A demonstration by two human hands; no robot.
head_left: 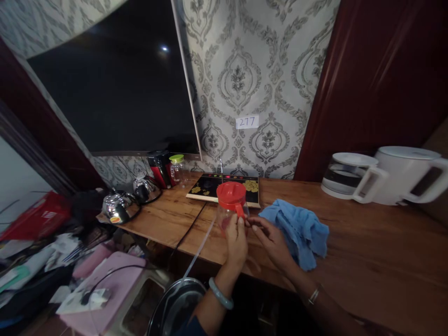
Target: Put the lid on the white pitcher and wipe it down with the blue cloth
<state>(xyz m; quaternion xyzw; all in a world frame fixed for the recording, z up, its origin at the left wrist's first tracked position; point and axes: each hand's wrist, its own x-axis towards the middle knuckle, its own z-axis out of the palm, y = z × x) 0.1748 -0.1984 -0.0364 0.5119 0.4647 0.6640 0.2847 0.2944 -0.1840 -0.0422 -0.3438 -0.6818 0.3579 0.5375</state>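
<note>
A clear glass pitcher [223, 219] with a red lid [231, 193] and red handle stands upright near the front edge of the wooden table. My left hand [236, 242] is closed around the handle, thumb uppermost. Curled toward the same handle from the right, my right hand [273, 240] has its fingertips against it, and the exact contact is partly hidden. A crumpled blue cloth [297, 231] lies just beyond my right hand. Behind the pitcher is a black induction cooker [210, 185] with gold flowers and a lit red display.
A glass pot [345, 175] and a white kettle [402, 172] stand at the right. Metal kettles [119, 205] and a green-lidded jug [178, 170] are at the left. A tube [199, 249] runs down to a bucket [184, 303] below the table [378, 247].
</note>
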